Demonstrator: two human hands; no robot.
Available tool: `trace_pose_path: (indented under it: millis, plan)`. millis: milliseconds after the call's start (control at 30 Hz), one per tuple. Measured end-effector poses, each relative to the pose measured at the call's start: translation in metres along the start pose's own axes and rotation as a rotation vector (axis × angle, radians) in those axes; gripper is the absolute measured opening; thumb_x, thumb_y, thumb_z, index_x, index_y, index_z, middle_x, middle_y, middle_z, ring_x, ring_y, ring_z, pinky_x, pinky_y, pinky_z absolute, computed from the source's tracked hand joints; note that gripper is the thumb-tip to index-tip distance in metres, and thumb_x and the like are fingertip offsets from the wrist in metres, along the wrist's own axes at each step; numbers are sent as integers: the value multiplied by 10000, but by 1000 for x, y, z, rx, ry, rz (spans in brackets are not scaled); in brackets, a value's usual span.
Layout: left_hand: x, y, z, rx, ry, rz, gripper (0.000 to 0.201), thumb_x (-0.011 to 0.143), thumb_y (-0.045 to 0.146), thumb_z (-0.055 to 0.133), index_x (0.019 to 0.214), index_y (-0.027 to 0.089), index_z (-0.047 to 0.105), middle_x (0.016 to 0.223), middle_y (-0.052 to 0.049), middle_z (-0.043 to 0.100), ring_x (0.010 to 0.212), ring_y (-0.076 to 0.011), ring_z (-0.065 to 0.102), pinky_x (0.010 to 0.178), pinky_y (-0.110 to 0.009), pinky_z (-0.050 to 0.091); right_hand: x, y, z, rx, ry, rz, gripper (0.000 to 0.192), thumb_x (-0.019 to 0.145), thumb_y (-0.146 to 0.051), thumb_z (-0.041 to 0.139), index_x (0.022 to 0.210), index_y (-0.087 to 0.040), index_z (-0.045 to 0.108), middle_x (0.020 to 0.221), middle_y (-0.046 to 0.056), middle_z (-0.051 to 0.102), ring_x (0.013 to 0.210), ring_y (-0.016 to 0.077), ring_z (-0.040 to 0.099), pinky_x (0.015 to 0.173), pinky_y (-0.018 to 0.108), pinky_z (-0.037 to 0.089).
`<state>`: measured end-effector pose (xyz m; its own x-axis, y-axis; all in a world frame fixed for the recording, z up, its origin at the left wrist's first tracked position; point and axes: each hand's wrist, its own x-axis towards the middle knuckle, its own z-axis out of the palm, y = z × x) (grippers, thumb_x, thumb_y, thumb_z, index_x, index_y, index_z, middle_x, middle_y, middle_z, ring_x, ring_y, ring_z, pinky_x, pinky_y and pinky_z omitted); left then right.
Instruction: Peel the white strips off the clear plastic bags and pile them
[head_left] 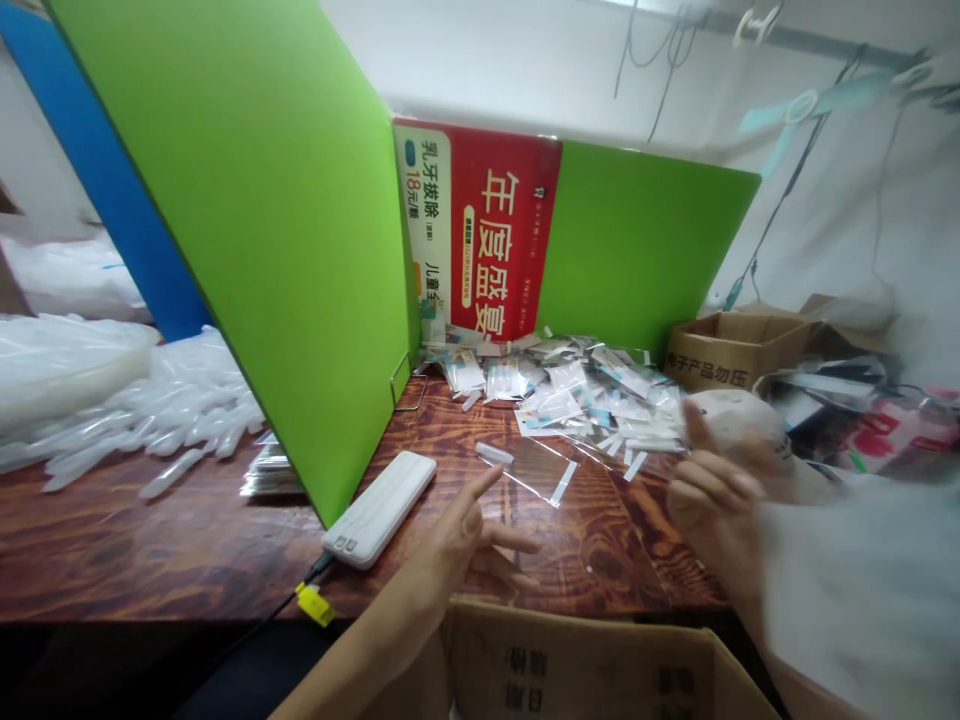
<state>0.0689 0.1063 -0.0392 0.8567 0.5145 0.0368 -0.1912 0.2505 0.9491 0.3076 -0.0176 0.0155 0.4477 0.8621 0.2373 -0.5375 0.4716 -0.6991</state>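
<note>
Left hand (pixel 484 550) hovered released, spread over worktop (pixel 622 565) front edge near clear packet (pixel 536 474); right hand (pixel 709 490) blurred, grip unclear.

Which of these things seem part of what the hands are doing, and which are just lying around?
Likely in use, judging by closeness to the hands:
clear bag and small tube, near the left hand
pile of packets, beyond them
near cardboard box, below the hands

Likely just there:
white power bank with cable
green panel
rear carton
</note>
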Motion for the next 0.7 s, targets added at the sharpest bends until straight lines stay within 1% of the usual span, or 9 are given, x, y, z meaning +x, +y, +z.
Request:
trace_pose_path:
  millis: [67, 133, 200, 267, 300, 367, 500, 600, 700]
  plan:
    - [2, 1, -1, -14, 34, 15, 943, 779, 752, 549, 1489, 215, 238, 1022, -137, 747, 807, -260, 735, 713, -352, 547, 0, -11, -2, 81, 61, -114, 353, 898, -519, 602, 1128, -260, 671, 507, -84, 408, 410, 72, 345, 412, 171, 366]
    - [3, 1, 0, 9, 61, 18, 895, 796, 740, 541, 1465, 208, 279, 977, -123, 753, 781, -247, 735, 691, -335, 543, 7, -11, -4, -35, 119, -97, 362, 874, -584, 579, 992, -273, 721, 554, -40, 499, 479, 101, 442, 486, 220, 438]
    - [4, 0, 1, 29, 84, 4, 870, 802, 741, 530, 1451, 207, 300, 949, -112, 752, 761, -245, 735, 669, -330, 539, 24, -1, -10, -344, 188, -59, 378, 831, -612, 584, 844, -264, 731, 671, 11, 610, 634, 153, 565, 612, 288, 499]
    - [5, -3, 2, 47, 102, -10, 865, 798, 749, 521, 1439, 203, 319, 939, -110, 749, 746, -247, 732, 659, -332, 537, 51, 13, -20, -736, 260, -38, 401, 826, -601, 559, 795, -233, 715, 849, 51, 683, 842, 215, 622, 746, 340, 515]
    - [6, -4, 2, 67, 111, -15, 861, 798, 757, 508, 1429, 199, 334, 933, -109, 747, 736, -245, 729, 654, -331, 534, 67, 20, -26, -842, 282, -22, 397, 829, -578, 569, 807, -208, 712, 935, 70, 692, 935, 245, 617, 790, 359, 508]
    - [7, -6, 3, 138, 124, -21, 844, 802, 772, 475, 1403, 188, 377, 912, -103, 741, 713, -235, 718, 646, -324, 525, 102, 30, -40, -965, 306, 31, 316, 842, -465, 636, 817, -158, 706, 995, 80, 683, 993, 258, 603, 845, 369, 492]
    - [5, -9, 2, 370, 95, -44, 753, 845, 737, 448, 1364, 191, 446, 954, -97, 726, 792, -227, 688, 709, -329, 516, 158, 39, -61, -1124, 305, 179, 278, 934, -346, 622, 1121, -141, 620, 1148, 72, 620, 986, 228, 620, 840, 414, 529]
    - [4, -11, 0, 437, 103, -52, 730, 859, 726, 434, 1356, 191, 467, 986, -93, 715, 833, -222, 665, 754, -330, 517, 182, 47, -68, -1171, 293, 246, 296, 942, -327, 616, 1179, -151, 598, 1192, 80, 602, 993, 229, 623, 824, 405, 547]
    - [6, -11, -4, 474, 157, -11, 681, 882, 702, 413, 1337, 203, 500, 949, -77, 717, 842, -224, 661, 774, -328, 519, 192, 59, -70, -1185, 301, 259, 293, 944, -319, 615, 1182, -151, 595, 1189, 84, 603, 991, 224, 624, 824, 407, 549]
